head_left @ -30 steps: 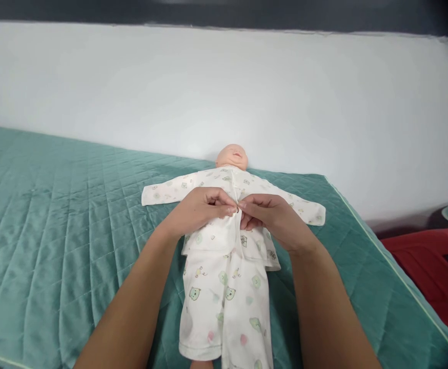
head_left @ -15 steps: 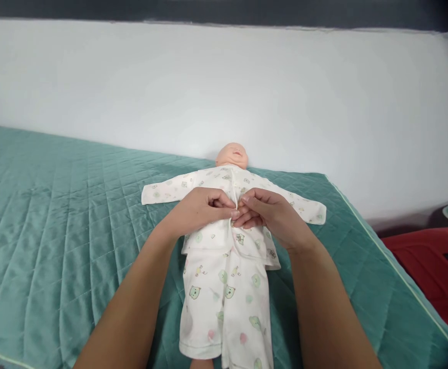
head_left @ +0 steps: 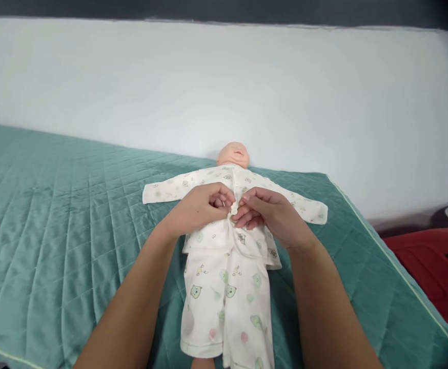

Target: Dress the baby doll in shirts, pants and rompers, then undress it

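Your left hand point(head_left: 204, 206) and right hand point(head_left: 267, 211) curl at the front of the shirt point(head_left: 208, 239) beside 1 button point(head_left: 234, 210), grip unclear, doll point(head_left: 232, 155) face-up on the quilt point(head_left: 74, 225).

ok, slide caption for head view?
Left fingers and right fingers at a button on a doll's patterned top, green quilt beneath.

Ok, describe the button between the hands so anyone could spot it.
On the green quilted cover lies a doll in a printed white top. Between the left hand and right hand is the button: a small, pale disc, unlike the animal prints nearby.
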### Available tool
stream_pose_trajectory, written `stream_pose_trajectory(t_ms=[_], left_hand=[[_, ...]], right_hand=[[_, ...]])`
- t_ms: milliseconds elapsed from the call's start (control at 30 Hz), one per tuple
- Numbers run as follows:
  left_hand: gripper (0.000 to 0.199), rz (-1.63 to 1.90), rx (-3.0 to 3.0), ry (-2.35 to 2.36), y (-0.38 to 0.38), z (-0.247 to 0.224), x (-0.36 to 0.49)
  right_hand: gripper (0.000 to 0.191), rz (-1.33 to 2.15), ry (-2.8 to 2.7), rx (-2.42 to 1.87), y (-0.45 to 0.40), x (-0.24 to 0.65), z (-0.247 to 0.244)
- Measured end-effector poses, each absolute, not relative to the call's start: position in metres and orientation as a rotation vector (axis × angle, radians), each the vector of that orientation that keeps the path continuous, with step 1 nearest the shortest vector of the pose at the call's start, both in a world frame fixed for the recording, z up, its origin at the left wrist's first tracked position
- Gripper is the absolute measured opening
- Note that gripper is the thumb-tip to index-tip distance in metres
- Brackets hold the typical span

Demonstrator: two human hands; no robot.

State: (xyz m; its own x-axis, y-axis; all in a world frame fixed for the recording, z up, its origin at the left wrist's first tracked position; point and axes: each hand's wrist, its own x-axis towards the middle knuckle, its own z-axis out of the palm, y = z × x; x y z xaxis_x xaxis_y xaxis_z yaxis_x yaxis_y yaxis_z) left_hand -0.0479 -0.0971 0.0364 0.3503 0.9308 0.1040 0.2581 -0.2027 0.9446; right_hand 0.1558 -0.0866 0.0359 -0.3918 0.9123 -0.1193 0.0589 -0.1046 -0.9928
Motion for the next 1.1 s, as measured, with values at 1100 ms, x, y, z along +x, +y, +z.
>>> stream_pose_trajectory(t_ms=[1100], left_hand=[[0.019, 1.454, 1.685, 1.496, -0.068, -0.005, -0.057]], right_hand=[[0.067, 0.752, -1.893, -1.21, -0.071, 0.151, 0.008]])
